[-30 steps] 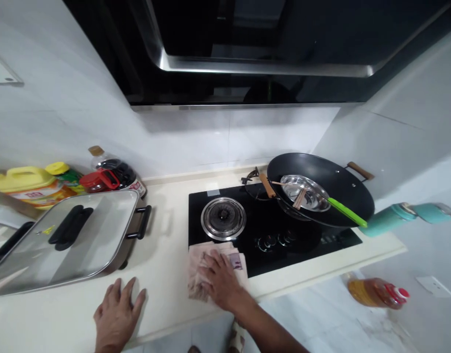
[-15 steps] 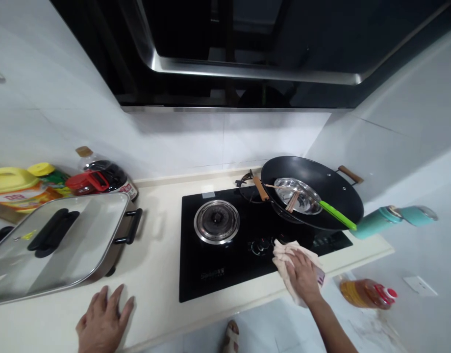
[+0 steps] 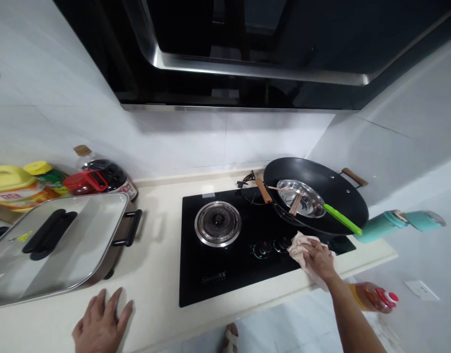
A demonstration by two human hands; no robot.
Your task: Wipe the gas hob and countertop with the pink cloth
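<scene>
My right hand (image 3: 320, 257) presses a pale pink cloth (image 3: 301, 247) onto the black glass cooktop (image 3: 233, 264), just right of the control knobs (image 3: 271, 247). Part of the cloth hangs toward the front edge of the counter, and my palm hides some of it. Fingers spread, my left hand (image 3: 102, 323) lies flat on the cream countertop (image 3: 155, 314), holding nothing. A black wok (image 3: 343, 208) sits over the right burner, behind my right hand. Inside it are a metal bowl (image 3: 313, 210), chopsticks (image 3: 295, 203) and a tool with a bright green handle (image 3: 342, 219).
An electric pan with a glass lid (image 3: 82, 235) stands at the left, bottles (image 3: 117, 171) behind it. The left burner (image 3: 218, 223) is uncovered. A teal flask (image 3: 385, 225) lies beside the wok. Below the counter stands an oil bottle (image 3: 374, 296). A range hood (image 3: 247, 93) hangs above.
My right hand has slid the cloth to the right and slightly back across the cooktop, leaving the knobs uncovered. My left hand stays flat on the counter.
</scene>
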